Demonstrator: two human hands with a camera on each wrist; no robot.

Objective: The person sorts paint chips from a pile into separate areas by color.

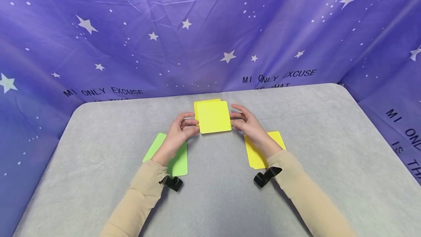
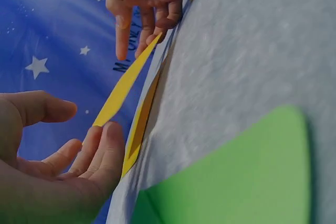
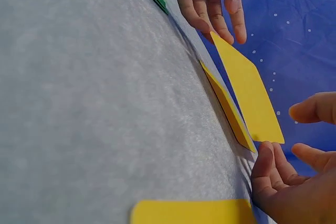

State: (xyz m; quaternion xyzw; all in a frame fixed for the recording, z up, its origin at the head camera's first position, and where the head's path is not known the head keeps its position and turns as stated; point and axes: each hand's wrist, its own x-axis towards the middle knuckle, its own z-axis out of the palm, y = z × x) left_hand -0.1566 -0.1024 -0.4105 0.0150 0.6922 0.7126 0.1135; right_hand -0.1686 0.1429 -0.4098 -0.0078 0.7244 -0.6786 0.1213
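Note:
Between my two hands is a square yellow card (image 1: 214, 117), raised over the table. My left hand (image 1: 180, 131) holds its left edge at the thumb and fingertips. On the opposite edge, my right hand (image 1: 248, 124) holds it the same way, with the index finger lifted off, as the right wrist view shows. Below the raised card lies a second yellow card (image 3: 227, 107), mostly hidden from above. Green cards (image 1: 179, 162) lie beneath my left wrist. Under my right wrist is another yellow card (image 1: 257, 155), partly covered by the arm.
The grey cloth-covered table (image 1: 217, 200) has rounded far corners. Behind it hangs a purple curtain (image 1: 204, 46) with stars and lettering, which also runs along both sides. A black wrist strap piece (image 1: 172, 183) sticks out from my left sleeve, another (image 1: 263, 178) from the right.

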